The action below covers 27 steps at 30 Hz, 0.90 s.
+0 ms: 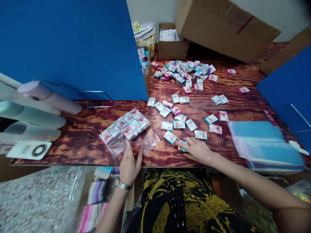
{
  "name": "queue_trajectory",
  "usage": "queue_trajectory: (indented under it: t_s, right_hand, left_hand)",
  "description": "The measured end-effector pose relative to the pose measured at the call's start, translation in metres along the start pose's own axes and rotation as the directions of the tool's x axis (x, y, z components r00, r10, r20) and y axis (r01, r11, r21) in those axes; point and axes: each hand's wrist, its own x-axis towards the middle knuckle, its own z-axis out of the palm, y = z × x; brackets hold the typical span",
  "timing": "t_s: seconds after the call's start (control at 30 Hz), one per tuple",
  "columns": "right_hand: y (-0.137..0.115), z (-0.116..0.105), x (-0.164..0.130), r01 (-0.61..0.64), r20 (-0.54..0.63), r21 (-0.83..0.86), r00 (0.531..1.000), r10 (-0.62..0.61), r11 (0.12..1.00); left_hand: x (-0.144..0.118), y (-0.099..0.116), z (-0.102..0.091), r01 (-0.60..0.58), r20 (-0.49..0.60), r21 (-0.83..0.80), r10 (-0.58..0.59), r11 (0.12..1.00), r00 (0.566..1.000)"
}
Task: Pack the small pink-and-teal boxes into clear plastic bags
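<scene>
My left hand (128, 165) holds the open end of a clear plastic bag (126, 134) that lies on the wooden table (80, 136). The bag is filled with several small pink and teal square packets in rows. My right hand (196, 149) rests flat on the table, its fingers lying on one teal packet (181, 147) at the near edge of a loose scatter of the same packets (178, 124). A bigger heap of packets (184, 72) lies farther back.
A blue divider panel (73, 48) stands at left, another blue panel (289, 90) at right. A stack of clear bags (264, 142) lies at right. Cardboard boxes (218, 26) stand at the back. White rolls (36, 106) lie at far left.
</scene>
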Motion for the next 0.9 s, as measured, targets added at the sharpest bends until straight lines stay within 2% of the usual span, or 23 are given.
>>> queue_trajectory:
  t_s: [0.1,0.17,0.23,0.3,0.4,0.47,0.53,0.6,0.7,0.8,0.9]
  right_hand:
    - [0.011,0.007,-0.011,0.076,-0.111,0.113,0.992,-0.064,0.991]
    - [0.019,0.011,-0.02,0.116,-0.198,0.151,0.976,-0.085,0.982]
    - [0.024,0.017,-0.028,0.131,-0.283,0.15,0.955,-0.084,0.98]
    - [0.023,0.025,-0.032,0.138,-0.364,0.136,0.928,-0.079,0.981]
    - [0.019,0.032,-0.03,0.133,-0.45,0.124,0.891,-0.063,0.983]
    - [0.016,0.033,-0.027,0.121,-0.457,0.105,0.887,-0.06,0.987]
    - [0.015,0.034,-0.025,0.112,-0.441,0.086,0.895,-0.063,0.99]
    - [0.016,0.039,-0.024,0.115,-0.43,0.086,0.9,-0.067,0.99]
    - [0.019,0.055,-0.026,0.129,-0.44,0.114,0.895,-0.066,0.985]
    - [0.022,0.071,-0.028,0.143,-0.497,0.137,0.866,-0.057,0.98]
    - [0.019,0.073,-0.028,0.158,-0.553,0.142,0.831,-0.054,0.977]
  left_hand:
    - [-0.008,0.006,-0.004,-0.1,-0.098,0.056,0.106,0.993,0.99]
    - [-0.013,0.015,-0.008,-0.159,-0.186,0.077,0.171,0.984,0.968]
    - [-0.018,0.029,-0.009,-0.241,-0.232,0.014,0.237,0.97,0.943]
    - [-0.022,0.049,-0.005,-0.325,-0.202,-0.131,0.296,0.937,0.934]
    - [-0.024,0.081,0.011,-0.379,-0.075,-0.353,0.378,0.856,0.923]
    - [-0.023,0.097,0.022,-0.393,-0.024,-0.436,0.426,0.81,0.904]
    - [-0.022,0.104,0.027,-0.405,-0.023,-0.469,0.447,0.785,0.894]
    - [-0.02,0.101,0.024,-0.437,-0.074,-0.432,0.452,0.789,0.889]
    - [-0.018,0.076,0.005,-0.49,-0.222,-0.203,0.448,0.848,0.866]
    - [-0.017,0.039,-0.019,-0.36,-0.307,0.092,0.37,0.929,0.877]
    - [-0.018,0.005,-0.037,-0.183,-0.269,0.245,0.248,0.952,0.931]
